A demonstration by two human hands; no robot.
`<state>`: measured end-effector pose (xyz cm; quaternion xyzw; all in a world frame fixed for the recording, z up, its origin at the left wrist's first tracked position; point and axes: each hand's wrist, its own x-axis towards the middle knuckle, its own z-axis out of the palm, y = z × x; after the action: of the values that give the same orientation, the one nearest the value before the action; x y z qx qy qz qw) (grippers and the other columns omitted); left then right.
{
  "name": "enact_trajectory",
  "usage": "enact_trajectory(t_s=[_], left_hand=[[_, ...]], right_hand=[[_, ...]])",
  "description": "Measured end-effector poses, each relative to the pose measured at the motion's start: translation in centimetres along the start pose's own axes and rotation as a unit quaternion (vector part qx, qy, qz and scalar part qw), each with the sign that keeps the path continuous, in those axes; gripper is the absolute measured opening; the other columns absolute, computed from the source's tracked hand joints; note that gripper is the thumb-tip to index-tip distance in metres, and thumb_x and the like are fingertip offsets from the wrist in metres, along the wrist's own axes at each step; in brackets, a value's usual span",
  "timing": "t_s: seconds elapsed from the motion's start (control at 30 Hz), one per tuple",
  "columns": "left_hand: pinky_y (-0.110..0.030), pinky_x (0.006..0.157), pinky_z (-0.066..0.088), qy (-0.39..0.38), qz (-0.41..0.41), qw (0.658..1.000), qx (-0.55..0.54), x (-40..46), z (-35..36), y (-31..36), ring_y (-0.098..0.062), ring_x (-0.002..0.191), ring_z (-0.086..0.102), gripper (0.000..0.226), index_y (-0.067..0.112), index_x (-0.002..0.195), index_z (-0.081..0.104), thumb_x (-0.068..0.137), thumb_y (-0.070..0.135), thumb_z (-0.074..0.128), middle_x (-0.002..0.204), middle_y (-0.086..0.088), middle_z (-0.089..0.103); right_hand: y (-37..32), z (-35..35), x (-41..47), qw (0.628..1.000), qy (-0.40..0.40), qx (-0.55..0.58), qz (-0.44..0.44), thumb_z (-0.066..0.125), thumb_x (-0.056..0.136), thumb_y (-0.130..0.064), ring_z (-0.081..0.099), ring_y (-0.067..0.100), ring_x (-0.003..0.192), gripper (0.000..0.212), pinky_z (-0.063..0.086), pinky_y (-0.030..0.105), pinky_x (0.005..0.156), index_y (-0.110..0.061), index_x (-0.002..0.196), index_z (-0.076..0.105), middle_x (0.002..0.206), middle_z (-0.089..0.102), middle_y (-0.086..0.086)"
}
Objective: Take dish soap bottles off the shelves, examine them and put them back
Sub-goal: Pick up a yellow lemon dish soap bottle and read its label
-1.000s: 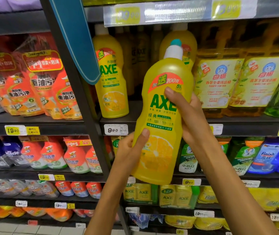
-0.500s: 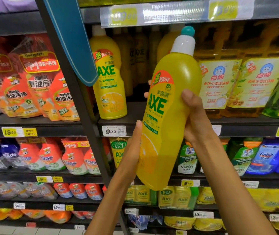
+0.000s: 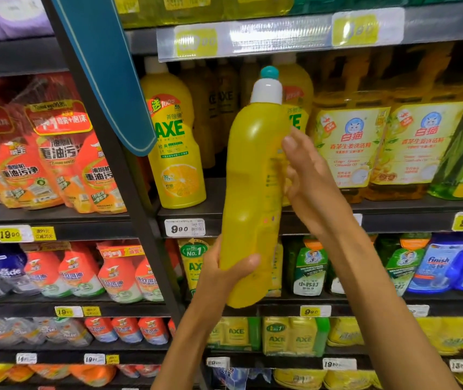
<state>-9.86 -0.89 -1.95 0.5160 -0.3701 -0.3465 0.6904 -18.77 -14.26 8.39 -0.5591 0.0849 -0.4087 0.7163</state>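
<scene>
At a supermarket detergent aisle, you face dark shelving [image 3: 393,205] stocked from edge to edge. Far left, orange refill pouches [image 3: 56,164] for kitchen grease cleaner lean in rows, the outermost cut off by the frame edge, above a yellow 19.90 price tag [image 3: 13,234]. A teal hanging sign [image 3: 103,71] slants across the upright post, its top out of view and its lower tip covering part of the shelf behind. Just right of it, a yellow AXE dish soap bottle [image 3: 175,153] stands on the shelf with its lemon label facing you, over a white 9.90 tag [image 3: 184,228]; the bottles behind it sit in shadow and are hard to read. Your left hand [image 3: 221,274] grips the base of the held yellow dish soap bottle [image 3: 252,192], thumb curled across the front. You hold that bottle upright in the air before the shelf, side-on, so its label is mostly hidden; only a blurred sliver of print shows along its right edge, and a white collar with a teal cap tops it. Your right hand [image 3: 306,175] rests against the bottle's right side with fingers loosely extended, their tips partly hidden behind it. Further right stand yellow-labelled jugs of ginger dish liquid [image 3: 351,153], the price strip above them washed out by glare.
</scene>
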Motion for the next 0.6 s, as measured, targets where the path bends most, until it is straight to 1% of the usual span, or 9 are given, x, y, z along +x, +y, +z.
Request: enact_trajectory(t_s=[0.07, 0.1, 0.2, 0.27, 0.3, 0.37, 0.43, 0.53, 0.6], left_hand=[[-0.036, 0.073, 0.058, -0.028, -0.060, 0.995, -0.073, -0.4, -0.3, 0.0, -0.025, 0.101, 0.068, 0.107, 0.022, 0.126, 0.051, 0.032, 0.057, 0.089, 0.113, -0.005, 0.071], [-0.037, 0.073, 0.058, -0.043, -0.075, 0.992, -0.094, -0.5, -0.2, -0.1, -0.026, 0.102, 0.068, 0.111, 0.020, 0.128, 0.050, 0.031, 0.059, 0.089, 0.114, -0.006, 0.070], [-0.034, 0.072, 0.058, -0.076, -0.092, 0.985, -0.126, -0.4, 0.0, -0.1, -0.024, 0.100, 0.069, 0.108, 0.017, 0.127, 0.049, 0.036, 0.058, 0.089, 0.110, -0.005, 0.072], [-0.032, 0.073, 0.058, -0.066, -0.096, 0.987, -0.110, -0.2, -0.3, -0.2, -0.023, 0.101, 0.069, 0.106, 0.017, 0.127, 0.051, 0.037, 0.060, 0.088, 0.111, -0.004, 0.072], [-0.031, 0.074, 0.058, -0.053, -0.096, 0.990, -0.088, -0.1, -0.5, -0.1, -0.022, 0.103, 0.068, 0.102, 0.018, 0.127, 0.053, 0.041, 0.062, 0.086, 0.113, -0.004, 0.071], [-0.026, 0.075, 0.056, -0.029, -0.073, 0.996, -0.039, 0.2, -0.6, -0.2, -0.018, 0.105, 0.067, 0.080, 0.021, 0.123, 0.059, 0.059, 0.066, 0.076, 0.114, -0.001, 0.071], [-0.021, 0.073, 0.056, 0.016, -0.046, 0.999, -0.017, 0.5, 0.0, -0.3, -0.015, 0.103, 0.068, 0.065, 0.026, 0.117, 0.064, 0.068, 0.067, 0.065, 0.110, 0.003, 0.072], [-0.021, 0.067, 0.056, 0.079, 0.000, 0.997, -0.014, 1.3, 1.0, 0.0, -0.013, 0.092, 0.071, 0.047, 0.040, 0.095, 0.074, 0.064, 0.072, 0.059, 0.098, 0.005, 0.075], [-0.021, 0.066, 0.056, 0.091, 0.021, 0.995, -0.032, 1.7, 1.0, 0.3, -0.013, 0.090, 0.072, 0.046, 0.044, 0.090, 0.074, 0.062, 0.077, 0.060, 0.095, 0.006, 0.076]], right_hand=[[-0.2, -0.4, 0.4, 1.000, -0.026, 0.001, 0.013, 0.069, 0.076, -0.043, 0.064, 0.018, 0.110, 0.082, 0.054, 0.032, 0.082, -0.012, 0.145, 0.036, 0.120, 0.066, 0.003], [-0.2, -0.3, 0.6, 0.999, -0.038, 0.017, 0.027, 0.069, 0.076, -0.040, 0.066, 0.018, 0.106, 0.080, 0.055, 0.032, 0.080, -0.010, 0.143, 0.037, 0.116, 0.068, 0.003], [0.5, 0.0, 1.0, 0.998, -0.045, 0.034, 0.037, 0.067, 0.084, -0.024, 0.071, 0.017, 0.093, 0.059, 0.057, 0.031, 0.072, -0.010, 0.136, 0.042, 0.101, 0.074, 0.002], [0.7, -0.1, 0.9, 0.999, -0.030, 0.037, 0.021, 0.065, 0.084, -0.020, 0.071, 0.018, 0.093, 0.057, 0.058, 0.031, 0.071, -0.008, 0.136, 0.043, 0.100, 0.075, 0.003], [0.7, -0.1, 0.8, 0.999, -0.023, 0.033, 0.008, 0.067, 0.084, -0.020, 0.071, 0.020, 0.094, 0.060, 0.058, 0.031, 0.071, -0.007, 0.136, 0.042, 0.102, 0.074, 0.004], [0.4, 0.2, 0.4, 1.000, -0.002, 0.000, -0.025, 0.069, 0.078, -0.021, 0.071, 0.022, 0.097, 0.065, 0.058, 0.033, 0.073, -0.008, 0.137, 0.042, 0.110, 0.071, 0.008], [0.1, 0.6, 0.1, 0.997, 0.017, -0.039, -0.059, 0.071, 0.074, -0.023, 0.068, 0.025, 0.104, 0.073, 0.058, 0.039, 0.080, -0.010, 0.139, 0.040, 0.121, 0.065, 0.013], [-0.4, 1.2, 0.0, 0.993, 0.042, -0.073, -0.081, 0.072, 0.079, -0.024, 0.066, 0.024, 0.109, 0.069, 0.055, 0.046, 0.090, -0.013, 0.139, 0.040, 0.127, 0.061, 0.012], [-0.7, 1.1, 0.1, 0.995, 0.027, -0.058, -0.081, 0.070, 0.085, -0.020, 0.066, 0.023, 0.108, 0.062, 0.056, 0.044, 0.089, -0.013, 0.139, 0.040, 0.124, 0.063, 0.012]])
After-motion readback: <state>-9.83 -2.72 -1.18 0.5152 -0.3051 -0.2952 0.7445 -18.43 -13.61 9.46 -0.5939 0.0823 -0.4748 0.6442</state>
